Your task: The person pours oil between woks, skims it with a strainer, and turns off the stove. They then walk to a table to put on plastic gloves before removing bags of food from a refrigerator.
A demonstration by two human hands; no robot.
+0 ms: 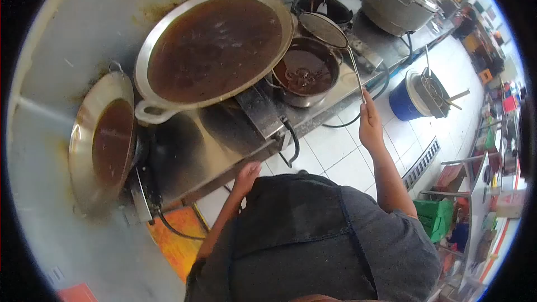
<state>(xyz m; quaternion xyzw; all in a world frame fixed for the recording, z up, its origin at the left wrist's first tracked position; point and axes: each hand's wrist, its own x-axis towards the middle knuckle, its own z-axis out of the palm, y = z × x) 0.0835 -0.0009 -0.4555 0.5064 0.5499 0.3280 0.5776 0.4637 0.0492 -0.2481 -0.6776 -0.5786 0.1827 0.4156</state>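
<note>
My right hand point(370, 120) is closed round the thin handle of a round wire-mesh skimmer point(323, 29). The skimmer's head is above the back rim of a metal pot point(310, 100) of dark brown liquid point(304, 71). Bubbles or ripples show on that liquid. Close to the front edge of the stove counter, my left hand point(247, 177) is loosely curled, with nothing visible in it. A large two-handled wok point(144, 86) full of brown liquid stands beyond my left hand.
Another wok point(81, 140) of brown liquid leans toward the wall at left. Behind the skimmer is a dark pot point(295, 6); farther right stands a big metal pot point(386, 3). A blue bucket point(404, 103) with strainers sits on the tiled floor. Gas hoses point(292, 140) hang along the counter.
</note>
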